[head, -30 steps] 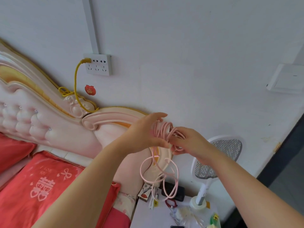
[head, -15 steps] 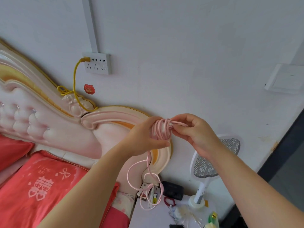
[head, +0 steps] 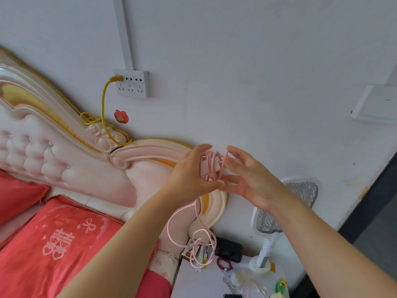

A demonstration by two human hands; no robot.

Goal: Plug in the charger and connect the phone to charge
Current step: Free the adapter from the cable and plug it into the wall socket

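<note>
A pink charging cable [head: 211, 166] is coiled in several loops around the fingers of my left hand [head: 191, 175], which grips the bundle. Loose loops of the same cable hang down toward the nightstand, ending near a small white plug end. My right hand [head: 247, 179] is beside the coil, fingers spread, touching the strands on its right side. A white wall socket strip [head: 133, 83] is up on the wall to the left, with a yellow cord [head: 104, 104] plugged into its left end. A dark phone edge [head: 233, 295] shows at the bottom of the nightstand.
A white nightstand [head: 193, 284] below holds a black box [head: 228, 248], a red carabiner, small packets and an electric fly swatter [head: 279, 214] on its stand. A pink padded headboard [head: 64, 155] and red pillows [head: 58, 248] lie left. A white wall switch [head: 376, 104] is at right.
My right hand has let go its pinch and spread its fingers beside the coil. More cable has unwound and hangs lower toward the nightstand. The view has shifted slightly.
</note>
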